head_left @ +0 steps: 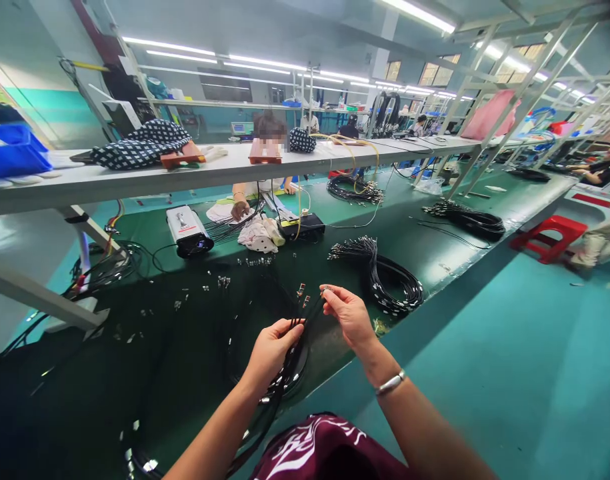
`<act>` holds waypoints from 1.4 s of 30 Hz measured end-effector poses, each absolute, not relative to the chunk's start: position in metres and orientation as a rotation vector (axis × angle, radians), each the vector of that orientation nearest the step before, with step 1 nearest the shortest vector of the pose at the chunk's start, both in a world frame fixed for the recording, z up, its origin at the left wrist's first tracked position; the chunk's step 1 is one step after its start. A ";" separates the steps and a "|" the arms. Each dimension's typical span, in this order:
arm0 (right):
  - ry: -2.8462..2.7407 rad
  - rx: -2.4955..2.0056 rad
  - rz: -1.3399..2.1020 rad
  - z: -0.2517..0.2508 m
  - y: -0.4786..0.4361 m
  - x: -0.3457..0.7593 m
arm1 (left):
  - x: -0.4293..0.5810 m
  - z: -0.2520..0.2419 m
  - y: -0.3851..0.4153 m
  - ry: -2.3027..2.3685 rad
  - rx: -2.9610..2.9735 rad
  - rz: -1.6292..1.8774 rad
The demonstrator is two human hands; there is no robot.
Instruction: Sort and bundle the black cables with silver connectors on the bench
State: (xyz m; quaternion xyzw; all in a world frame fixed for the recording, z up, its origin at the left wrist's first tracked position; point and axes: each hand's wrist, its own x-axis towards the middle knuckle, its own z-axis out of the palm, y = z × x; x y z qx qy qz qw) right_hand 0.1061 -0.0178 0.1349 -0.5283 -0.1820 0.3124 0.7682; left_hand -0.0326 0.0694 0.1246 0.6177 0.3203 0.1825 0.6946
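Left hand (273,343): thumb and fingers clamped on a bundle of black cables (312,311), over the near side of the green table (335,220). The bundle runs down from this hand toward the wearer's shirt (329,450); several metal-tipped ends (301,290) stand up just beyond the fingers.

Right hand (352,317): thumb and forefinger together on a small cable end, too small to make out in detail; held just beside the left hand, farther right. Silver bracelet (391,383) on the wrist.

Coiled cables, black: one coil (397,283) with pale tags, on the table beyond the right hand; a second (479,221) farther right; a third (352,189) toward the far side.

Small metal pieces (224,282): scattered on the table, beyond and left of the left hand.

Devices: a white-and-black box (187,227), far left; a flat black box (305,228), beside a crumpled pale cloth (259,235).

Co-worker's hand (240,209): across the table, near dark cables.

Shelf (149,180): above the table, bearing a checked cloth (139,143) and a blue bin (15,153).
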 end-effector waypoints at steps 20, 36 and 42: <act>-0.551 -1.184 0.824 0.145 -0.027 0.116 | -0.012 0.141 0.065 0.559 1.265 0.221; -0.629 -1.231 0.809 0.132 -0.031 0.117 | -0.017 0.139 0.079 0.477 1.206 -0.070; -0.559 -1.210 0.803 0.127 -0.029 0.119 | -0.015 0.141 0.085 0.470 1.245 -0.168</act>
